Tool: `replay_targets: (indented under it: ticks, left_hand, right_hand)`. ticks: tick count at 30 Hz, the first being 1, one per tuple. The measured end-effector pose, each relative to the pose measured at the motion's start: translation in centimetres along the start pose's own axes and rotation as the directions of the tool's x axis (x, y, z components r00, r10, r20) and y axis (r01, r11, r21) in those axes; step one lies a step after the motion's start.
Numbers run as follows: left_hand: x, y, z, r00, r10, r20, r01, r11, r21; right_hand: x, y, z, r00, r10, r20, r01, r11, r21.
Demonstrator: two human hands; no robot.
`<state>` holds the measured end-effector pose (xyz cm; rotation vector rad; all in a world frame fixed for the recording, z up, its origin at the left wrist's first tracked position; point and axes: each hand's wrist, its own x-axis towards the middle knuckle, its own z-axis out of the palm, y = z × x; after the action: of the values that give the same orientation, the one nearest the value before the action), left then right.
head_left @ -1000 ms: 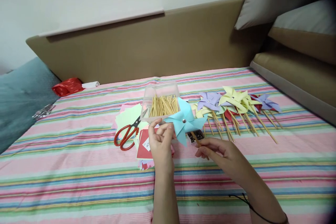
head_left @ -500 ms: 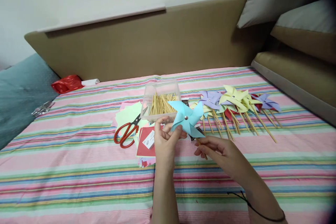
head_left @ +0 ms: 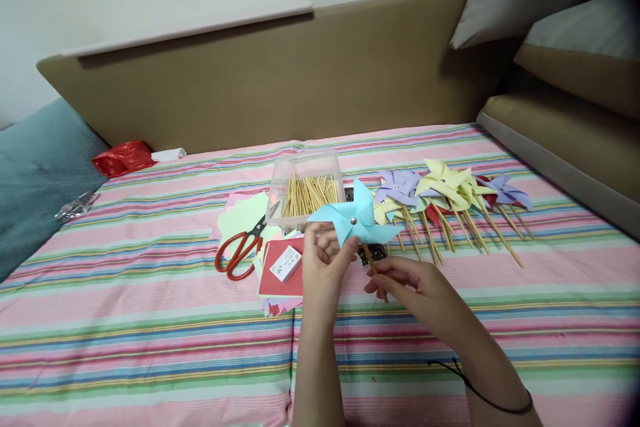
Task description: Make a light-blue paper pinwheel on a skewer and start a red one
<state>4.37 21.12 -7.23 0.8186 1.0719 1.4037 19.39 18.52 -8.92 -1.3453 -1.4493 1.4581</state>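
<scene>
A light-blue paper pinwheel (head_left: pixel 354 221) with a metal pin at its centre is held up in front of me. My right hand (head_left: pixel 403 280) pinches its thin wooden stick (head_left: pixel 373 265) between thumb and fingers. At the pinwheel's lower left, my left hand (head_left: pixel 327 263) has its thumb against the lower blade and its fingers curled behind; part of those fingers is hidden by the paper. Just beyond the blades stands a clear plastic box (head_left: pixel 277 197) of wooden sticks (head_left: pixel 307 193).
Red-handled scissors (head_left: pixel 237 257) lie on pale green paper (head_left: pixel 245 217). A small white box (head_left: pixel 286 263) rests on red paper sheets (head_left: pixel 273 285). Finished pinwheels (head_left: pixel 445 180) are piled at right. A red plastic bag (head_left: pixel 125 158) sits far left on the striped cloth (head_left: pixel 150 320).
The blue pinwheel's blades have turned about the pin, and its stick shows more clearly below. My left hand has shifted slightly right; my right hand keeps its pinch.
</scene>
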Motion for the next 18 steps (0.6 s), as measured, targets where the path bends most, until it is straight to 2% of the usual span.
replay_targets:
  ticks: [4, 11, 18]
  left_hand:
    - [0.18, -0.01, -0.45, 0.996, 0.015, -0.083, -0.015, 1.0, 0.004]
    - [0.12, 0.13, -0.34, 0.999, -0.028, 0.02, 0.027, 0.999, 0.026]
    - [-0.11, 0.19, 0.16, 0.996, -0.064, 0.062, 0.062, 0.998, 0.029]
  right_hand:
    - [0.03, 0.05, 0.0, 1.0, 0.001, -0.025, -0.002, 1.0, -0.009]
    - [0.15, 0.4, -0.09, 1.0, 0.0, -0.018, 0.0, 1.0, -0.002]
    - [0.06, 0.13, -0.06, 1.0, 0.011, -0.013, -0.011, 1.0, 0.008]
